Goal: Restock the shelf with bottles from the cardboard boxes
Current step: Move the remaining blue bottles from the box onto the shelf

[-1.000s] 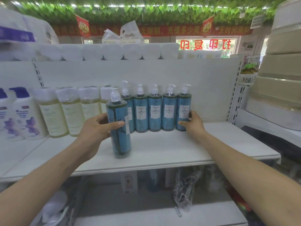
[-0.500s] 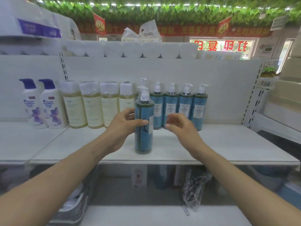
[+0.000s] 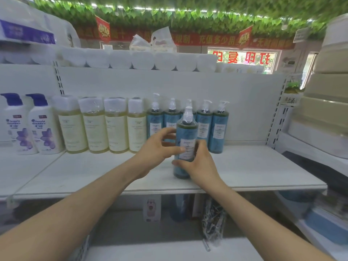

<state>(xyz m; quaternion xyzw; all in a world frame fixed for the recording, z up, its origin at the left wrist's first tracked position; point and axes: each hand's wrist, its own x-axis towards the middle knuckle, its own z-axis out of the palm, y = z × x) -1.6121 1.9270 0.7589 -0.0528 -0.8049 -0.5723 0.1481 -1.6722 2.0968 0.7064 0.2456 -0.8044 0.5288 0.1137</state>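
Blue-green pump bottle (image 3: 186,131), white label, upright on the shelf (image 3: 254,166).

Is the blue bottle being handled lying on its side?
No, the blue bottle stands upright on the shelf, held by the left hand and right hand.

1. The right grip (image 3: 199,164) covers the lower right of the front blue plastic pump bottle (image 3: 185,132); the thumb of the left grip (image 3: 156,147) crosses its label.
2. That bottle hides most of the middle blue bottle of the back row (image 3: 188,102); only its white pump shows.
3. Label print is too small to read.
4. The leftmost white bottle with a purple cap (image 3: 11,127) is cut by the left edge.
5. Under the white shelf board (image 3: 263,172), a blue upright shape (image 3: 178,210) stands in shadow, too blurred to name.
6. The stacked beige blocks (image 3: 327,87) run off the frame.
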